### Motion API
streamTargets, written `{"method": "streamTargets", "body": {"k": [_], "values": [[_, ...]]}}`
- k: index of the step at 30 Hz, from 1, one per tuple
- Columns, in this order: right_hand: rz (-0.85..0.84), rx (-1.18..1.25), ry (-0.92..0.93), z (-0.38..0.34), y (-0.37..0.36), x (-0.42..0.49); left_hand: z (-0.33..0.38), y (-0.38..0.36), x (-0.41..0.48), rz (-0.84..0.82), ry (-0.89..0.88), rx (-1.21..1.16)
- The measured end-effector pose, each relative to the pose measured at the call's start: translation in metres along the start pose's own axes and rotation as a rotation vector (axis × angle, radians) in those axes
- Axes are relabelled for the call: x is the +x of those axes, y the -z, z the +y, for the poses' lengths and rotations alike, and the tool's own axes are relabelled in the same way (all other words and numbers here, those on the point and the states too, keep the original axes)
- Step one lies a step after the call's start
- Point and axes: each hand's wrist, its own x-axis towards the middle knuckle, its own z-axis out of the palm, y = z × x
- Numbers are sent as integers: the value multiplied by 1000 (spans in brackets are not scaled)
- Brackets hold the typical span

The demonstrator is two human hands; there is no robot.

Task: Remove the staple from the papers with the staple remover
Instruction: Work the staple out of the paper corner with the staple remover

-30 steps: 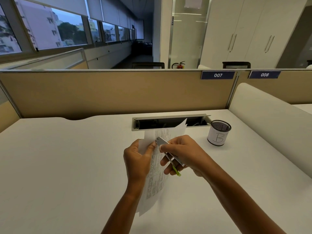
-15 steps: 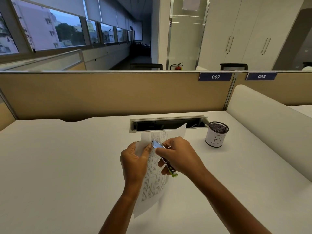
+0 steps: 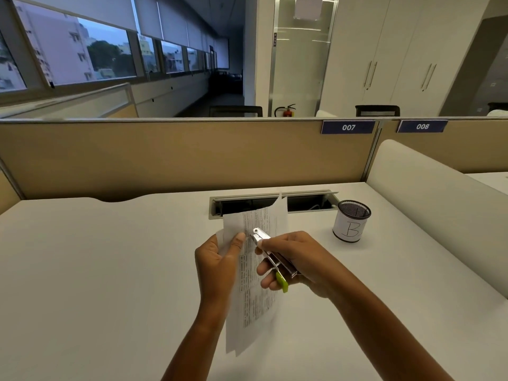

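My left hand (image 3: 217, 262) holds a small stack of printed papers (image 3: 254, 295) upright above the white desk, with the thumb pressed on the upper left part of the front sheet. My right hand (image 3: 297, 259) grips a metal staple remover (image 3: 270, 254) with a green tab at its lower end. The remover's metal tip lies against the front sheet just right of my left thumb. The staple itself is too small to make out.
A black mesh cup (image 3: 350, 221) wrapped in paper marked "B" stands to the right on the white desk (image 3: 96, 270). An open cable slot (image 3: 302, 203) runs behind the papers. A tan partition (image 3: 165, 158) walls the back, and a white curved divider (image 3: 439, 204) the right.
The remover's tip has stayed against the top of the papers while both hands shifted slightly. The right hand's grip has turned, showing more of the remover's metal body.
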Motion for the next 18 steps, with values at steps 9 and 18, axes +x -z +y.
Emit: {"method": "streamTargets", "body": {"k": [9,18], "values": [[-42,125,-29,2,-1,-3,-3,-7,-6,-14,18,-41],[-2,132,-11,3,-8,-1,-6,-11,-9,104,-16,71]]}}
